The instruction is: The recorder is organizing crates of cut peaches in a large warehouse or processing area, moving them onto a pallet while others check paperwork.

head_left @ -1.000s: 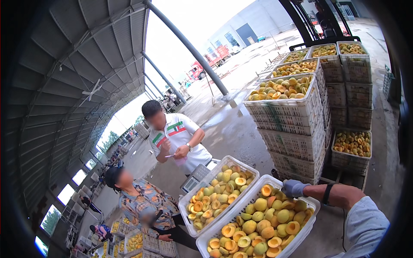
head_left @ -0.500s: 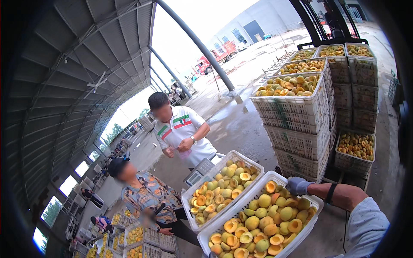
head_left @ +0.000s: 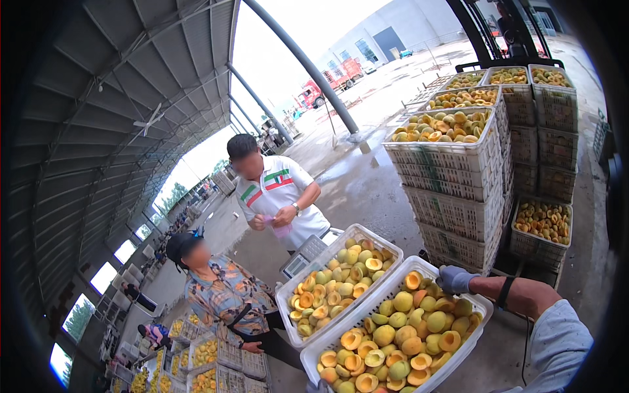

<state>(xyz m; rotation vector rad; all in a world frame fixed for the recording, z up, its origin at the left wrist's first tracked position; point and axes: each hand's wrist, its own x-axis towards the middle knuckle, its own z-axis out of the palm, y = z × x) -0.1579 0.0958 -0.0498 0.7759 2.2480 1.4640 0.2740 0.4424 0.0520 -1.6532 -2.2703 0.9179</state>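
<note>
A white plastic crate (head_left: 481, 318) full of halved yellow-orange stone fruit (head_left: 396, 334), apricot- or peach-like, fills the lower middle. My right hand (head_left: 457, 280), in a grey glove, is closed over its far right rim. At the crate's lower left corner only a bit of my gloved left hand (head_left: 320, 386) shows, against the rim; most of it is cut off by the picture's lower edge. Directly beyond, alongside my crate, sits a second white crate (head_left: 283, 302) of the same halved fruit (head_left: 341, 281), beside a grey scale display (head_left: 303, 255).
Tall stacks of fruit-filled crates (head_left: 452, 177) stand at the right, before a forklift (head_left: 504, 39). A person in a white shirt (head_left: 282, 196) holds a pink slip; a person in a patterned shirt (head_left: 229, 288) stands left. More fruit crates (head_left: 229, 354) lie lower left.
My hands and the crate hold almost the same place. The person in the white shirt has brought both hands together at the pink slip. The person in the patterned shirt has shifted slightly.
</note>
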